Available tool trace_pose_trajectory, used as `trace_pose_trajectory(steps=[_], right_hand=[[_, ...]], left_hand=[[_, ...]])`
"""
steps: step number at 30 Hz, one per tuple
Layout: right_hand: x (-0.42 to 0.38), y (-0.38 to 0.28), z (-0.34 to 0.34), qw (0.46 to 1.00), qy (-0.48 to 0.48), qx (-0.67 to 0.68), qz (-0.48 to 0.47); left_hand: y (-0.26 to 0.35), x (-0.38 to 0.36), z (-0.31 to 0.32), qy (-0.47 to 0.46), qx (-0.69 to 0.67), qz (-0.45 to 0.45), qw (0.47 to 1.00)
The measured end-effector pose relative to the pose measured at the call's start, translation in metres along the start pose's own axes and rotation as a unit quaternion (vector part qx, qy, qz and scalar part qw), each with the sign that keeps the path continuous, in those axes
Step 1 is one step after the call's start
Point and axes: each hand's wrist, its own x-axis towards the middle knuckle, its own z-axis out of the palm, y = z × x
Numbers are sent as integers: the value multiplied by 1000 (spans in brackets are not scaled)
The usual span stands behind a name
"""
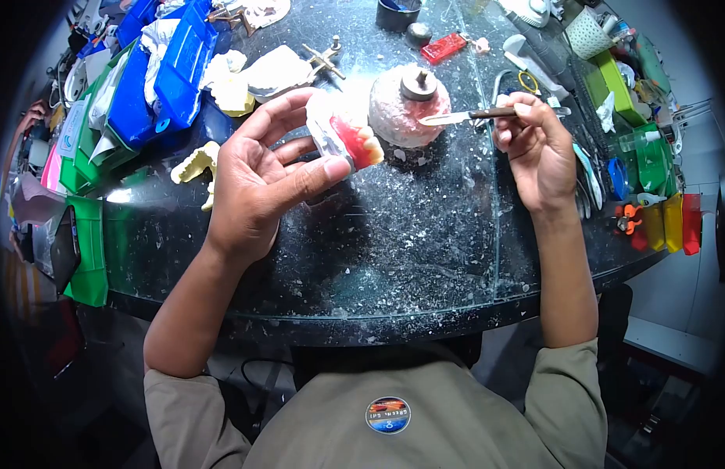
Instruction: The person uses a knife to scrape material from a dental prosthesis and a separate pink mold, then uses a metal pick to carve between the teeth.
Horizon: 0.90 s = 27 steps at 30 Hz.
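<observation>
My left hand (261,176) is closed around a dental model (329,129), its thumb pressed on the near edge. Red-pink wax (350,141) with a row of cream-coloured teeth (368,147) covers the model's right side. In my right hand (538,148) is a wax knife (464,116) with a brown handle, pinched between thumb and fingers, its pale blade pointing left. Behind the blade stands a round, pink-stained burner (409,109) with a metal collar (418,84) on top; the blade tip overlaps its front in this view.
Blue bins (182,66) and green bins (87,250) line the left. Plaster casts (276,72) lie behind my left hand, another cast (196,166) left of it. A red block (443,48) lies at the back. Coloured holders (673,223) stand right on the glass-topped table (393,258).
</observation>
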Motion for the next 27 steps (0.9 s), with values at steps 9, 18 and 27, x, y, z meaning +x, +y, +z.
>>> trace_pose_trajectory(steps=[9,18,27], right_hand=[[3,8,2,1000,-3,1,-15],[4,10,0,1000,-11,23,-17],[5,10,3,999,-14,1,-34]], left_hand=[[-4,2,-2,-16,18,9,1000],[-4,2,1,-10,-9,-7,1000],[0,2,0,-17,4,-44,999]])
